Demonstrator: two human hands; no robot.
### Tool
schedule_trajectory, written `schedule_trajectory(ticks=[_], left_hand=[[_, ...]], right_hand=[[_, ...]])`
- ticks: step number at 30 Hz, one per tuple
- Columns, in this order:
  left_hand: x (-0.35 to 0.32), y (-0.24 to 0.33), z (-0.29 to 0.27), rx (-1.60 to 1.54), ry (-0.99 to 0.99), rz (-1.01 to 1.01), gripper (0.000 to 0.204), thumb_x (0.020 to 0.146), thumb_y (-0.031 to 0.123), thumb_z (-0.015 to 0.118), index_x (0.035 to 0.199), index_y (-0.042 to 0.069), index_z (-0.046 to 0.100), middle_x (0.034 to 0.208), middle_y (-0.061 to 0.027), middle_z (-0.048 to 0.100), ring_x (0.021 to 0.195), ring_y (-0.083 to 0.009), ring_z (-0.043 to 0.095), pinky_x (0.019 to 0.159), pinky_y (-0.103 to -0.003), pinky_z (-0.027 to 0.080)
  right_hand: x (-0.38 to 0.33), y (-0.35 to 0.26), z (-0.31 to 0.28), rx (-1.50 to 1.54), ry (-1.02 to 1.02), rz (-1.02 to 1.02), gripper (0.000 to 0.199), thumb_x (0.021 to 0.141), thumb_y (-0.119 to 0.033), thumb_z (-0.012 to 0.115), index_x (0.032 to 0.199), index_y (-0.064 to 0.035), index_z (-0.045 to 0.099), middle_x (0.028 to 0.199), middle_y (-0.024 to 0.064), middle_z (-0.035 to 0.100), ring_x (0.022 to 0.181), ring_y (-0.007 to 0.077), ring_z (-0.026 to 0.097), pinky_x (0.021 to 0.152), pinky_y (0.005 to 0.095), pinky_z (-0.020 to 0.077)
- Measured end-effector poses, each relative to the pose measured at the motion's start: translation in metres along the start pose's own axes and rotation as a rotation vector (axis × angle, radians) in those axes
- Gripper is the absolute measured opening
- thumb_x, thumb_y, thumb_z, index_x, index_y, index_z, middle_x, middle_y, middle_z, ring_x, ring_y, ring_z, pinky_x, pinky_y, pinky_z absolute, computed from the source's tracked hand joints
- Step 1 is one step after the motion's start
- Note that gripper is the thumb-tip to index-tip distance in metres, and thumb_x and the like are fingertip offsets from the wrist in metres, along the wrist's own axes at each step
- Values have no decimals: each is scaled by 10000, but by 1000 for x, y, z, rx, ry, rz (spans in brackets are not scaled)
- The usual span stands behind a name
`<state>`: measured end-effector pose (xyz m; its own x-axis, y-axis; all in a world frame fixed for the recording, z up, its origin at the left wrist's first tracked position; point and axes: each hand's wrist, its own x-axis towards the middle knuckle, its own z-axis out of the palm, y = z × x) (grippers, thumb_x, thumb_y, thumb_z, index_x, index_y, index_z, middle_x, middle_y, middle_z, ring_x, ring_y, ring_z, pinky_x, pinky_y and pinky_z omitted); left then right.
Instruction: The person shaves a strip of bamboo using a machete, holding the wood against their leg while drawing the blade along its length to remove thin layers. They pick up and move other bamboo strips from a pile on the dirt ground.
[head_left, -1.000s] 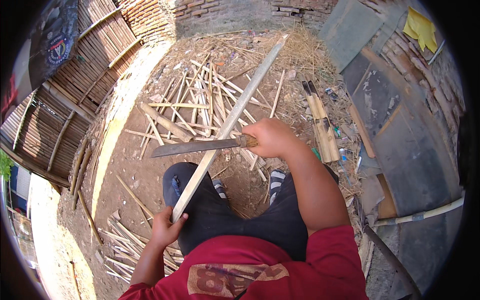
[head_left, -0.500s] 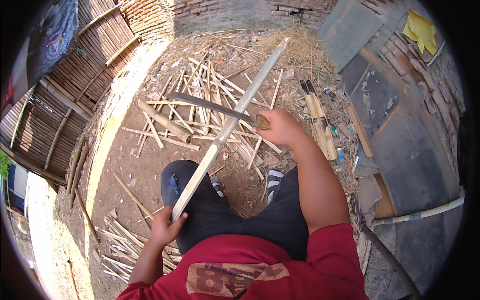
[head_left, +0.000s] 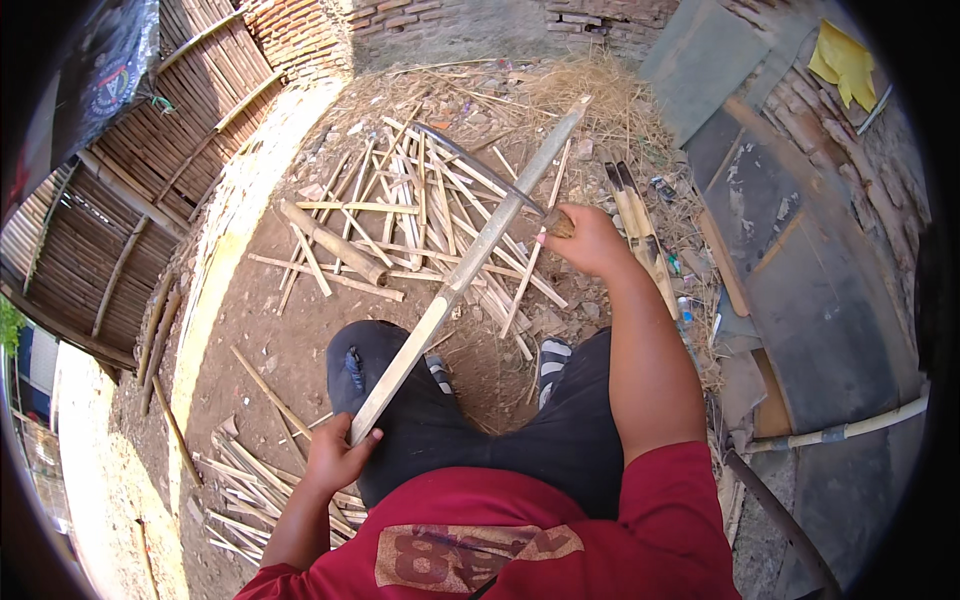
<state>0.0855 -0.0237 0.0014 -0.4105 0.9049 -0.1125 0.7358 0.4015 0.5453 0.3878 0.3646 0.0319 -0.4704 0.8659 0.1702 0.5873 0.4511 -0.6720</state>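
A long split bamboo strip [head_left: 440, 305] slants from my left knee up and away to the right. Its near end is gripped by my left hand [head_left: 338, 455], thumb pressed along the side. My right hand [head_left: 590, 240] is wrapped round the wooden handle of a machete [head_left: 478, 168]. The dark blade crosses the strip in its far half, pointing to the far left, and looks narrow, as if turned on edge. Toward my left hand the strip is pale and shaved; farther out it is greyish green.
A heap of cut bamboo sticks [head_left: 400, 215] lies on the dirt ahead, with a thick bamboo piece [head_left: 335, 243] beside it. Another bundle of sticks [head_left: 250, 490] is at my left. Two split bamboo lengths [head_left: 642, 235] and dark boards [head_left: 815, 290] are on the right.
The machete has slid farther out along the strip, and its blade has swung to point more away from me. My left hand keeps its hold on the near end.
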Motion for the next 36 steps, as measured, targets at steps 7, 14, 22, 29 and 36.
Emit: schedule_trajectory(ticks=[7, 14, 22, 29, 36], left_hand=[[3, -5, 5, -37, 22, 21, 423, 877, 348, 822, 809, 1, 589, 649, -145, 585, 598, -235, 572, 578, -398, 457], [-3, -4, 5, 25, 36, 23, 461, 867, 370, 828, 771, 5, 563, 624, -171, 565, 564, -284, 571, 562, -415, 449], [1, -1, 7, -7, 14, 20, 419, 868, 341, 830, 806, -1, 595, 644, -150, 583, 587, -252, 575, 578, -408, 460], [-4, -3, 3, -5, 36, 15, 379, 873, 324, 831, 840, 5, 629, 657, -144, 612, 583, -237, 593, 575, -384, 470], [-4, 4, 2, -51, 12, -9, 368, 870, 314, 830, 843, 2, 636, 648, -140, 601, 577, -221, 581, 564, -381, 461]], right_hand=[[-15, -41, 15, -167, -194, -216, 510, 816, -341, 811, 1255, -100, 713, 1086, 227, 727, 1035, 395, 697, 894, 475, 554], [-11, -34, 17, -167, -214, -205, 439, 814, -337, 806, 1209, -161, 734, 1021, 191, 734, 1008, 394, 694, 868, 486, 556], [-20, -44, 1, -166, -89, -190, 410, 801, -318, 819, 1169, -156, 741, 961, 195, 734, 971, 400, 700, 863, 486, 556], [-21, -60, 17, -199, -267, -325, 430, 796, -337, 829, 1163, -131, 746, 951, 201, 733, 952, 403, 704, 862, 484, 551], [-6, -14, -1, -94, 39, -63, 527, 835, -348, 805, 1279, -79, 711, 1062, 225, 745, 990, 390, 721, 887, 463, 566]])
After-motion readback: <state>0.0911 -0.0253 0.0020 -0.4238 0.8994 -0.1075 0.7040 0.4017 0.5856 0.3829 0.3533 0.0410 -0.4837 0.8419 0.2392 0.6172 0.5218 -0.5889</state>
